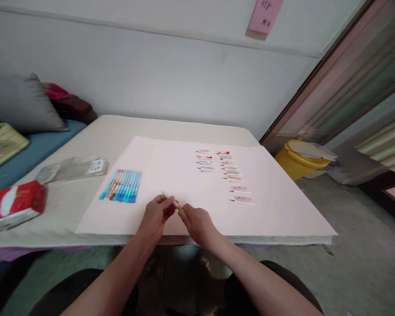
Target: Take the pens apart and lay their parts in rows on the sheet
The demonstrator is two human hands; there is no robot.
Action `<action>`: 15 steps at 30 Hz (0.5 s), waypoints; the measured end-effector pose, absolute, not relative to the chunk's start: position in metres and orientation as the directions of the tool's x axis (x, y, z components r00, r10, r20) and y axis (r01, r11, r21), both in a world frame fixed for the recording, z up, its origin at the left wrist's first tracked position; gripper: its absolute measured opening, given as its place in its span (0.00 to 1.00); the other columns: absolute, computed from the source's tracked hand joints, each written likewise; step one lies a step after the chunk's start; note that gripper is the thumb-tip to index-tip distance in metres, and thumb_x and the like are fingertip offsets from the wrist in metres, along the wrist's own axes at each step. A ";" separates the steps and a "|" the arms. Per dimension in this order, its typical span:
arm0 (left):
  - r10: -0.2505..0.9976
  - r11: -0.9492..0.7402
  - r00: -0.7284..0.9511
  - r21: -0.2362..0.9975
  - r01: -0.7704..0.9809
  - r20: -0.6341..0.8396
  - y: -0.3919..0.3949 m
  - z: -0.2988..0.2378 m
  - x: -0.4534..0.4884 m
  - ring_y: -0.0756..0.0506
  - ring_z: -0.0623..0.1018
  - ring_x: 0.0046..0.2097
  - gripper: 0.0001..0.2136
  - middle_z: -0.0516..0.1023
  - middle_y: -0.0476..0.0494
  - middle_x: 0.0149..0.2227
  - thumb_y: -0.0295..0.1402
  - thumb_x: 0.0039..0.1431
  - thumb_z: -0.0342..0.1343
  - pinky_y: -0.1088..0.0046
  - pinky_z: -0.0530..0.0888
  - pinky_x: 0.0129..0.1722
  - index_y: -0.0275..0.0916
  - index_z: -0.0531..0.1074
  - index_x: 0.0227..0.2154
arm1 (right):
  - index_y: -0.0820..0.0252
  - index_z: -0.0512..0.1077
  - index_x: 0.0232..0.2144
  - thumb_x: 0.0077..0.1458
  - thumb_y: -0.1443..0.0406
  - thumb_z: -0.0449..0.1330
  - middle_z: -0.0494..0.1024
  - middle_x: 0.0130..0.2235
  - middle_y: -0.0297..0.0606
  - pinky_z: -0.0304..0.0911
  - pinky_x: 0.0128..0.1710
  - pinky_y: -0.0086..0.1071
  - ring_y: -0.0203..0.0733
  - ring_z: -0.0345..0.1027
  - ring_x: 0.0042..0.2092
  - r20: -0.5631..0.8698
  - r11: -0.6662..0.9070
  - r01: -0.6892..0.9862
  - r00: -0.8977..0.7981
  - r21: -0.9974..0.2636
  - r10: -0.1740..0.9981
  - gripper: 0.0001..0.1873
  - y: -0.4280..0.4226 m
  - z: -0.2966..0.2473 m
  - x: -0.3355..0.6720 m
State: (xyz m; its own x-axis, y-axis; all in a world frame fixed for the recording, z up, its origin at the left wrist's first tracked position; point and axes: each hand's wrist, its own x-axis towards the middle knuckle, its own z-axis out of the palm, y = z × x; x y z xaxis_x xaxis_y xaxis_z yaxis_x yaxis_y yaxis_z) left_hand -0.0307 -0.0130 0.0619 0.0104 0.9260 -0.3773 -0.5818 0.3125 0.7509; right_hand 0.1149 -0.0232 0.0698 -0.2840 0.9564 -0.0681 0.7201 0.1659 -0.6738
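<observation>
The left hand (156,215) pinches a slim pen (165,193) above the pale sheet (171,166), and the right hand (198,221) is closed on its near end. It looks light, stiff and smooth, probably best held mid-length

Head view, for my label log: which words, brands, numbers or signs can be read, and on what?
None can be read with certainty.
Pink note: handwriting, too blurred.
White label on the clear bag: print too small.
Red packet: markings too blurred.
Yellow item: marks too blurred.
Pens: any print is too small.
</observation>
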 end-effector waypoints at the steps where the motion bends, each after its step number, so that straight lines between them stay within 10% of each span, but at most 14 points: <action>1: 0.930 0.312 0.035 0.734 -0.604 -0.366 -0.012 0.063 -0.031 0.49 0.76 0.34 0.08 0.77 0.41 0.32 0.29 0.46 0.62 0.73 0.72 0.36 0.34 0.72 0.31 | 0.60 0.65 0.26 0.58 0.60 0.48 0.62 0.20 0.30 0.44 0.24 0.28 0.32 0.53 0.23 -0.100 0.134 0.662 -0.304 -0.738 0.947 0.13 -0.023 0.069 0.116; 5: 0.937 0.322 0.115 0.686 -0.653 -0.330 -0.011 0.067 -0.031 0.43 0.76 0.43 0.13 0.77 0.36 0.39 0.27 0.47 0.60 0.67 0.72 0.42 0.34 0.71 0.39 | 0.60 0.65 0.26 0.59 0.59 0.44 0.59 0.19 0.28 0.44 0.22 0.26 0.31 0.51 0.21 -0.194 -0.014 0.435 -0.373 -0.900 0.907 0.16 -0.020 0.070 0.119; 11: 0.942 0.295 0.029 0.786 -0.544 -0.334 -0.012 0.063 -0.033 0.49 0.76 0.33 0.07 0.77 0.41 0.31 0.29 0.47 0.61 0.72 0.72 0.37 0.33 0.71 0.29 | 0.59 0.65 0.26 0.58 0.60 0.48 0.63 0.20 0.31 0.40 0.25 0.29 0.32 0.51 0.22 -0.034 0.210 0.754 -0.294 -0.623 0.955 0.13 -0.026 0.069 0.115; 15: 0.933 0.340 0.129 0.708 -0.619 -0.336 -0.013 0.067 -0.030 0.45 0.76 0.41 0.11 0.77 0.37 0.37 0.28 0.48 0.60 0.68 0.72 0.43 0.34 0.71 0.36 | 0.60 0.63 0.24 0.60 0.58 0.45 0.63 0.21 0.30 0.44 0.24 0.27 0.32 0.53 0.23 -0.066 0.162 0.604 -0.338 -0.781 0.939 0.17 -0.023 0.068 0.119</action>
State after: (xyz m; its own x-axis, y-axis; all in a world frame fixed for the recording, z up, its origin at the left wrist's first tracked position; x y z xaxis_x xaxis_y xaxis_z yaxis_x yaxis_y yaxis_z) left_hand -0.0302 -0.0128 0.0667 0.1285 0.9331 -0.3358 -0.6192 0.3400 0.7078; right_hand 0.1194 -0.0226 0.0683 -0.3380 0.9388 -0.0664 0.6037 0.1621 -0.7805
